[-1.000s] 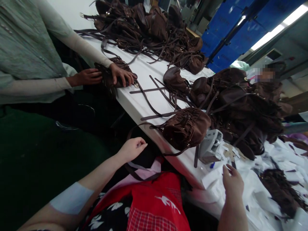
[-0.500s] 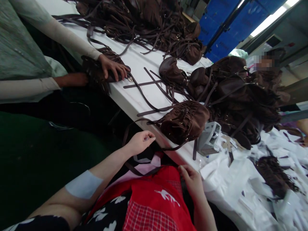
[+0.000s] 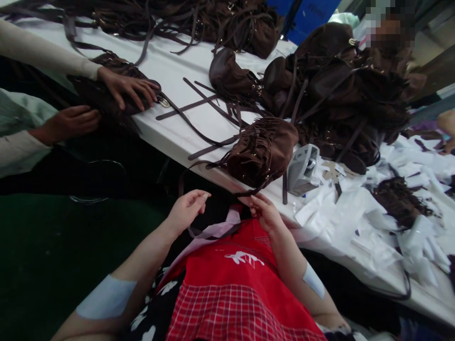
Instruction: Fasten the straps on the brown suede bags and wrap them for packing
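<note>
My left hand (image 3: 187,209) hovers off the table's front edge, with thumb and index finger pinched; whatever they hold is too small to make out. Across from it, my right hand (image 3: 266,211) has its fingers bent together just below a brown fringed bag (image 3: 265,149). Its fingertips meet the bag's dark strap (image 3: 245,193) in the picture, but I cannot tell if they grip it. The bag lies on its side at the edge, its mouth towards me. More strap hangs down past my left hand and over my lap.
A co-worker's hand (image 3: 130,90) rests on another brown bag (image 3: 106,85) at the left. Brown bags (image 3: 341,90) are heaped along the white table (image 3: 167,139). Right of my bag stand a grey box-like holder (image 3: 302,170) and crumpled white wrapping (image 3: 337,227).
My right hand has risen from my apron to near the bag's strap. The left remains pinched in front of me. The view has shifted, and the co-worker's lower hand has come away from their bag.
</note>
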The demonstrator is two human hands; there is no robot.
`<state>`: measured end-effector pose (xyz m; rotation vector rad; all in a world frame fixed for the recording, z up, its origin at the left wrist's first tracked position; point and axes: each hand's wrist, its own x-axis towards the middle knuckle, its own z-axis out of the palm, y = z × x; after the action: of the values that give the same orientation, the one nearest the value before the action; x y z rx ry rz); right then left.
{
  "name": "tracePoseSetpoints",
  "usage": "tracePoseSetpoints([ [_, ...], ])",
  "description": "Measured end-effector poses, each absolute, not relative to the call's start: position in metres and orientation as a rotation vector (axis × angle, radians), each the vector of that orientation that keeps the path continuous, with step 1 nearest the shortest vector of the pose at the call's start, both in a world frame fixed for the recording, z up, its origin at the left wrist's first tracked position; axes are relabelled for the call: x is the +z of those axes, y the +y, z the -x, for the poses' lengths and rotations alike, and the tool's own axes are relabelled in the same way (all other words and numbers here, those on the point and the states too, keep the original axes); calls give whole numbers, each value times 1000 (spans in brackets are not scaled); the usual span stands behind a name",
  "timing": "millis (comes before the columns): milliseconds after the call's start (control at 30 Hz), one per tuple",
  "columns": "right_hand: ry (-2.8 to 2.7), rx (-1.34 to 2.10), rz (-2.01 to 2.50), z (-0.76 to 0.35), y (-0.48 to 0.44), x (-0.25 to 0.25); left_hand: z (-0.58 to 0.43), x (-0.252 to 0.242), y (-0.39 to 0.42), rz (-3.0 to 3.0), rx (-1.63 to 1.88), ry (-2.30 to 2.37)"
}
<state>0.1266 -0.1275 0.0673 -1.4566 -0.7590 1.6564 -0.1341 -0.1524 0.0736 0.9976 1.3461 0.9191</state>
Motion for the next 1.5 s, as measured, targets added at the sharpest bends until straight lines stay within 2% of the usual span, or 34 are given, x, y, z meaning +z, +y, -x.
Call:
tracePoseSetpoints([
  [167, -981, 1838, 1306, -112, -136, 75, 130, 86, -154, -878, 992, 1274],
  [367, -1595, 1755, 1194, -101, -156, 87, 120, 101, -146, -842, 1065, 1257],
  [433, -1535, 1897, 1139, -95, -163, 86, 114, 106, -143, -831, 1101, 1249],
  [533, -1150, 2193, 1105, -89, -172, 86, 106, 114, -139, -835, 1134, 1237],
  [600, -915, 2253, 1107, -88, -174, 88, 101, 118, -139, -856, 1128, 1231],
  [767, -691, 2272, 1133, -89, -172, 99, 94, 121, -143, -934, 1112, 1236],
  [1100, -633, 2325, 1078, -92, -174, 105, 79, 120, -145, -884, 1155, 1164],
  [1500, -1252, 1981, 1122, -86, -174, 98, 44, 133, -133, -744, 1333, 987],
])
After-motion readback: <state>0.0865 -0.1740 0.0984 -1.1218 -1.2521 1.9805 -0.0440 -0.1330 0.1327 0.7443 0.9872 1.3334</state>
